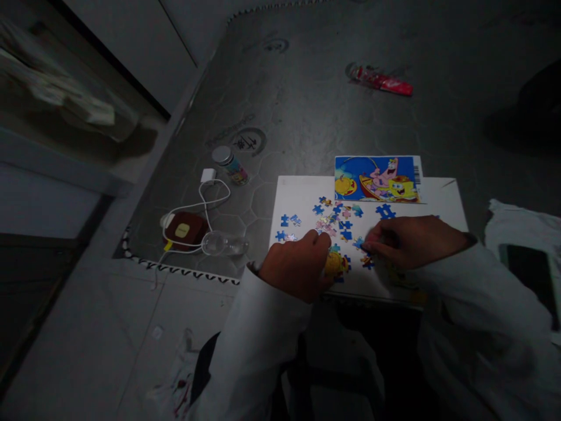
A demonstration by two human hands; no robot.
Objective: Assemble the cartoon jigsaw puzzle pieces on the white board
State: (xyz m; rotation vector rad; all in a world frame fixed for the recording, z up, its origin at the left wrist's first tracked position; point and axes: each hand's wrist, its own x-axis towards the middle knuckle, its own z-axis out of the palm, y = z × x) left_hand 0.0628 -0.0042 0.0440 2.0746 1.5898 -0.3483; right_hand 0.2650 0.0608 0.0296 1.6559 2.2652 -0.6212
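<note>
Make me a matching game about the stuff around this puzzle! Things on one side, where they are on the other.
1 red wrapper
2 picture card
3 clear bottle
4 left hand

A at the white board's far edge
B touching puzzle pieces
C far away on the grey mat
D lying beside the dark red box

Pairs: 1-C, 2-A, 3-D, 4-B

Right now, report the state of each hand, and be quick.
Left hand: curled over the puzzle pieces; whether it grips one cannot be told.
Right hand: fingertips drawn together at the pieces; whether it holds one cannot be told.
</note>
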